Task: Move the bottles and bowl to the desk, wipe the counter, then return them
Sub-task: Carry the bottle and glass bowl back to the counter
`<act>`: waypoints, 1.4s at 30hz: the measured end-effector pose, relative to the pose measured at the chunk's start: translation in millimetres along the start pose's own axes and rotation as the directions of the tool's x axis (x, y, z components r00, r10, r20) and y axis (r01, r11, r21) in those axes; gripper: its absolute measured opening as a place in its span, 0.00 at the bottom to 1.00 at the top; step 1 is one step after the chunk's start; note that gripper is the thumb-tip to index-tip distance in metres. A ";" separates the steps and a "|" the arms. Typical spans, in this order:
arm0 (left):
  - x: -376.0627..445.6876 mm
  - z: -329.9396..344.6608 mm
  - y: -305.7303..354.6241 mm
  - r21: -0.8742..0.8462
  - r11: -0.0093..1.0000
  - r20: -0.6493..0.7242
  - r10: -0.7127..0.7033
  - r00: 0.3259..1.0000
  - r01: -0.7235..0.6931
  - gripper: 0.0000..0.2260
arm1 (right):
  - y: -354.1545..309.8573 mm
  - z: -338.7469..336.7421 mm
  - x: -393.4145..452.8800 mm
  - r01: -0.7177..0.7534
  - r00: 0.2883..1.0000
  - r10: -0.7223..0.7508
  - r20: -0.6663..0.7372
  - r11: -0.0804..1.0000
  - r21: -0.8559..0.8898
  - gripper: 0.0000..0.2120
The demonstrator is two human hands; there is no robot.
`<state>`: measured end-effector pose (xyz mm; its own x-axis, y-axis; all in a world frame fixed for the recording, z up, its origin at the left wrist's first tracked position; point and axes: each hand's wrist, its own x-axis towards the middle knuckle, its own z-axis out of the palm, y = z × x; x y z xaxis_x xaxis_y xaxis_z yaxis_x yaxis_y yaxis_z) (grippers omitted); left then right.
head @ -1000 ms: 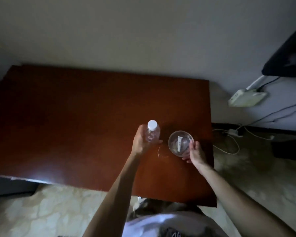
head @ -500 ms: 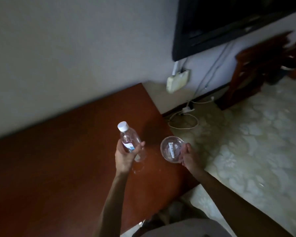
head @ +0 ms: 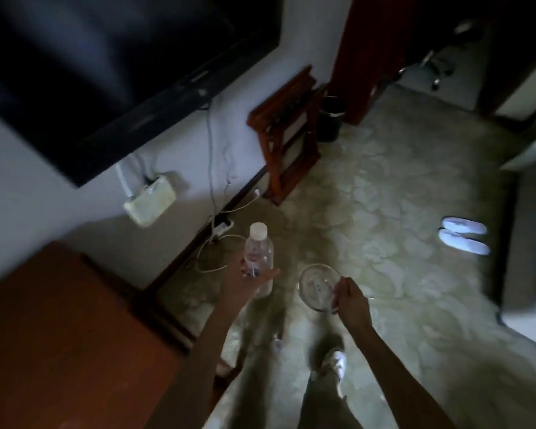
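The left hand (head: 245, 281) holds a clear water bottle (head: 258, 263) with a white cap. Its fingers curl around the lower part, and the bottle stands almost straight up. The right hand (head: 351, 300) pinches the near rim of a small glass bowl (head: 314, 286). Something small and white lies inside the bowl; the picture is too blurry to tell what. Both things are up in the air over the floor (head: 384, 212), side by side. The brown worktop (head: 59, 335) is off to the left, nearer the bottle hand.
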<state>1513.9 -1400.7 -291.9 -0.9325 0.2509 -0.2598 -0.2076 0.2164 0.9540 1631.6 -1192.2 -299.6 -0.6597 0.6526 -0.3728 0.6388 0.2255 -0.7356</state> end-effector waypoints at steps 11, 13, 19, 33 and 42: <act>168.6 286.9 115.1 0.025 0.999 0.190 -0.032 0.981 0.027 0.42 | 17.1 -217.2 234.9 -0.058 0.980 0.076 -0.182 0.993 0.102 0.17; 199.1 317.0 124.2 0.082 0.996 0.218 0.001 0.976 -0.019 0.30 | 17.2 -237.5 270.5 -0.080 0.972 0.103 -0.210 0.990 0.116 0.17; 322.3 406.2 149.6 0.089 0.996 0.260 0.005 0.966 -0.029 0.25 | 2.9 -271.6 400.4 -0.074 0.970 0.095 -0.222 0.992 0.102 0.18; 668.8 648.9 344.9 0.104 0.990 0.375 0.054 0.925 -0.100 0.18 | -125.3 -427.6 767.1 -0.053 0.918 0.119 -0.378 0.982 0.179 0.17; 876.6 818.6 427.4 0.147 0.973 0.332 0.121 0.936 -0.178 0.28 | -184.9 -543.5 1048.6 -0.007 0.947 0.043 -0.318 0.994 0.113 0.19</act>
<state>849.6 -315.9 -234.4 -0.7993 0.5740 -0.1776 0.0073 0.3048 0.9524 1037.0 -156.4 -247.2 -0.4714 0.8578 -0.2051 0.5950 0.1377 -0.7918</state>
